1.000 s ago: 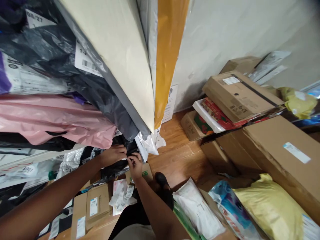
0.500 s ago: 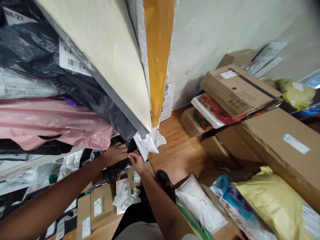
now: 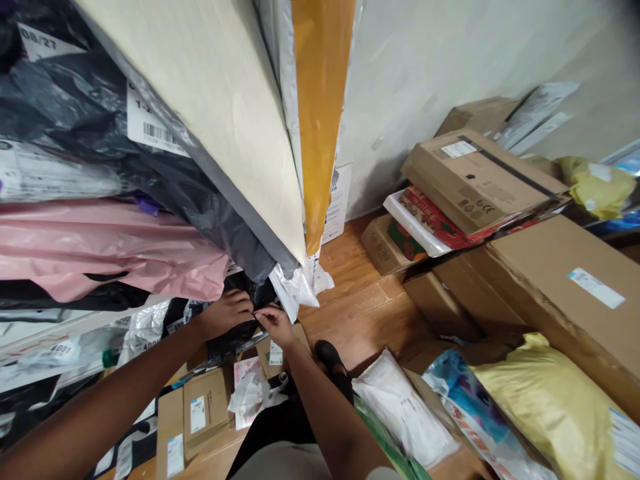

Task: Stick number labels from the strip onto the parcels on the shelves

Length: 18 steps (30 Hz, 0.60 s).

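Note:
A black plastic bag (image 3: 233,343) lies low at the edge of the stacked parcels, under both hands. My left hand (image 3: 227,313) is closed on its upper part, fingers curled. Fingertips of my right hand (image 3: 276,325) pinch the bag's edge, almost touching the left fingers. The exact grip is small and partly hidden. Just above hangs a pink plastic mailer (image 3: 115,243), and a white plastic bag (image 3: 295,293) pokes out beside the right hand.
At left, a tall cream panel-like parcel (image 3: 200,100) and an orange-brown parcel (image 3: 323,120) lean over the hands. Cardboard boxes (image 3: 485,180) are stacked at right. A yellow bag (image 3: 555,400) and a white parcel (image 3: 403,407) lie near my foot (image 3: 330,357). Small boxes (image 3: 205,407) stand below.
The view has shifted slightly. Both hands stay at the black plastic bag, with the fingertips a little further apart or re-angled. Nothing else has visibly moved.

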Each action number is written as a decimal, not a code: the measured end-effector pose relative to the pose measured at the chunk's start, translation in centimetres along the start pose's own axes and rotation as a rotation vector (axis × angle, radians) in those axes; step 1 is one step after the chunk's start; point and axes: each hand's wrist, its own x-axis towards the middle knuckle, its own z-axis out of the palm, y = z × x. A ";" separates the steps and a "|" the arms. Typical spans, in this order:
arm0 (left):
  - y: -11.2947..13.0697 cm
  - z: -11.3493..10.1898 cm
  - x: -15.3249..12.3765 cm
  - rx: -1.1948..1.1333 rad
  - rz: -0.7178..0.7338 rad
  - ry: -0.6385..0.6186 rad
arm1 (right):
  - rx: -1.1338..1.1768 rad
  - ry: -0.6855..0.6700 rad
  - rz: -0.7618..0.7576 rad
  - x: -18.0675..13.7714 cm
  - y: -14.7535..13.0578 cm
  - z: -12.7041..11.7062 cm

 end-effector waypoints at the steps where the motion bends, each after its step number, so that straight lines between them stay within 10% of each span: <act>1: 0.1 0.0 -0.1 0.017 0.005 0.004 | -0.007 0.011 -0.005 0.0 0.0 0.1; 18: 2.0 -0.1 -0.6 0.120 0.023 0.309 | -0.176 0.049 -0.174 0.3 0.3 0.7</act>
